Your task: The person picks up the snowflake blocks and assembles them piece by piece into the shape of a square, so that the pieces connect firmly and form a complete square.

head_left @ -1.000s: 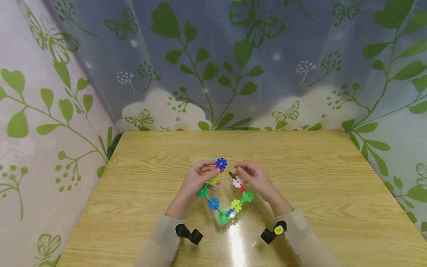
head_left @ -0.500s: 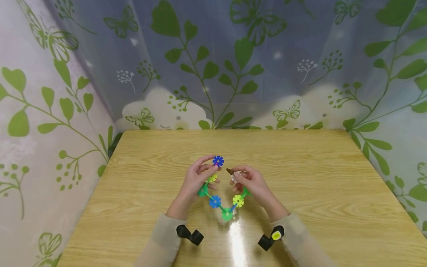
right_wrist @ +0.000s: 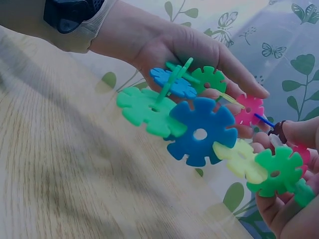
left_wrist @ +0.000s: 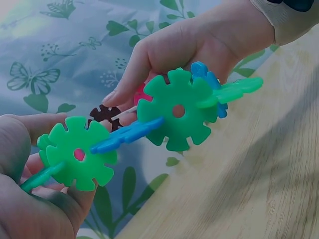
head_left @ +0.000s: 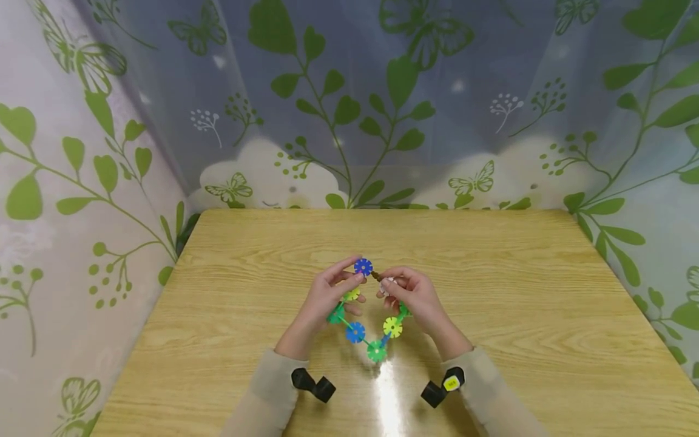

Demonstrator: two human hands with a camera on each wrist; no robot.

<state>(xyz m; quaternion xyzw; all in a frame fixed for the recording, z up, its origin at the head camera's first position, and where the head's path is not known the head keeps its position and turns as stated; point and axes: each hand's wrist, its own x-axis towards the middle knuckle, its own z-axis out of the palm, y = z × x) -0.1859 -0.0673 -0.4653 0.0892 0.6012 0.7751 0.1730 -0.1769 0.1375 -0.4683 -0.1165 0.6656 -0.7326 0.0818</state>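
A chain of slotted plastic snowflake discs hangs in a loop between both hands, a green disc [head_left: 376, 351] lowest and a yellow disc [head_left: 392, 327] to its right. My left hand [head_left: 326, 292] pinches its left end at a pink disc [right_wrist: 249, 110], from which a dark blue disc [head_left: 363, 266] sticks out. My right hand [head_left: 419, 296] pinches a white disc [head_left: 387, 287], partly covered by the thumb, with a brown disc [head_left: 376, 275] at its tip. Brown and dark blue discs meet edge to edge; whether their slots are engaged, I cannot tell.
A wooden table [head_left: 246, 255] lies beneath the hands, with a bright light reflection near its front. Behind it hangs a curtain [head_left: 480, 91] with leaves and butterflies. A black wrist camera [head_left: 314, 385] sits on the left cuff, another wrist camera [head_left: 442, 387] on the right.
The gap between the chain's two ends has closed: the brown disc now touches the dark blue one. The right thumb has come over the white disc, and the right hand has shifted slightly left.
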